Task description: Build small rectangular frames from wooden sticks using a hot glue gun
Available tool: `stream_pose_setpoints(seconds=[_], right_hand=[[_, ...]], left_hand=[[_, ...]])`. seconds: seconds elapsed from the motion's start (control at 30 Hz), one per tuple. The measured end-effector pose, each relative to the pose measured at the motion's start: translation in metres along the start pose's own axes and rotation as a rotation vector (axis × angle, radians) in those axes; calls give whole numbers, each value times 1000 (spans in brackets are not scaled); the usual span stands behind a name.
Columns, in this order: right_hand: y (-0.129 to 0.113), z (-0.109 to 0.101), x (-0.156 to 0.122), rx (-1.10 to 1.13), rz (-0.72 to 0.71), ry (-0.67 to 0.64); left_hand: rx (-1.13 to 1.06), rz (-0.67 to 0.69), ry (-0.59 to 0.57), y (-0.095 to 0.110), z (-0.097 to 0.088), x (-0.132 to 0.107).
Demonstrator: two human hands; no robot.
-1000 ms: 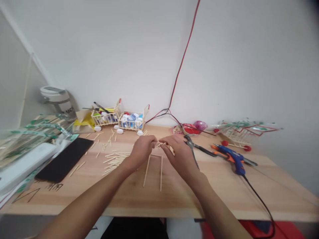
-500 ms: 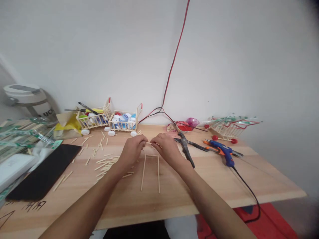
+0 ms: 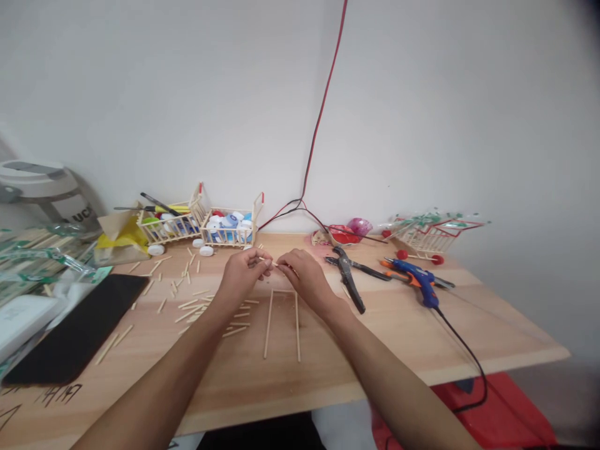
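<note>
My left hand (image 3: 241, 274) pinches a short thin wooden stick (image 3: 269, 260) between thumb and fingers. At the stick's other end, the closed fingertips of my right hand (image 3: 304, 276) grip it. Just below the hands, a three-sided frame of wooden sticks (image 3: 297, 325) lies on the wooden table (image 3: 337, 375), its near side open. A pile of short cut sticks (image 3: 190, 312) lies left of the frame, partly covered by my left forearm. Black-handled pliers (image 3: 349, 281) rest to the right of my right hand.
Two small stick carts (image 3: 229, 236), (image 3: 171, 232) with bottle caps inside stand at the back left. A blue glue gun (image 3: 424, 284) lies right, its cord hanging over the edge. Another cart (image 3: 429, 242) sits behind it. A black phone-like slab (image 3: 79, 325) lies left.
The stick, level between both hands before, now tilts down to the right. My left fingers have opened out somewhat around it. The whole view has shifted slightly.
</note>
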State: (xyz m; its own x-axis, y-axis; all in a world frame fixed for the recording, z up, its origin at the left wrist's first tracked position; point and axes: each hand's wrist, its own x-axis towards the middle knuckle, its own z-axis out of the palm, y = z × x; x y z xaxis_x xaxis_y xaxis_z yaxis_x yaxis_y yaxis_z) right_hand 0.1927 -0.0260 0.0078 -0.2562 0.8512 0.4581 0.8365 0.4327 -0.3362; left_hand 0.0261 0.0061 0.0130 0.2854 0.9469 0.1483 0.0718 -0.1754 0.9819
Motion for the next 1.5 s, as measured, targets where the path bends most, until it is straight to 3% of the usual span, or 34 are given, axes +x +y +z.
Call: stream_pose_setpoints(seconds=[0.3,0.5,0.6,0.8,0.93,1.13,1.33,1.5], right_hand=[[1,-2,-5,67,6,6],[4,-1,-7,155,-27,-6],[5,-1,-7,202,-53,-6],[15,-6,-6,224,30,78],[24,-6,-7,143,106,34],[26,-2,-8,87,141,-49],[20,-12,-14,61,165,-124],[16,-19,-22,23,147,-192]], left_hand=[[76,-4,-32,2,0,-2],[589,320,-62,7,-5,-6],[738,387,-110,8,-4,-9],[781,292,-60,13,-7,-11],[704,200,-4,23,-11,-16],[528,85,-53,35,-18,-64],[549,-4,26,22,-26,-135],[573,-44,1,15,-18,-168]])
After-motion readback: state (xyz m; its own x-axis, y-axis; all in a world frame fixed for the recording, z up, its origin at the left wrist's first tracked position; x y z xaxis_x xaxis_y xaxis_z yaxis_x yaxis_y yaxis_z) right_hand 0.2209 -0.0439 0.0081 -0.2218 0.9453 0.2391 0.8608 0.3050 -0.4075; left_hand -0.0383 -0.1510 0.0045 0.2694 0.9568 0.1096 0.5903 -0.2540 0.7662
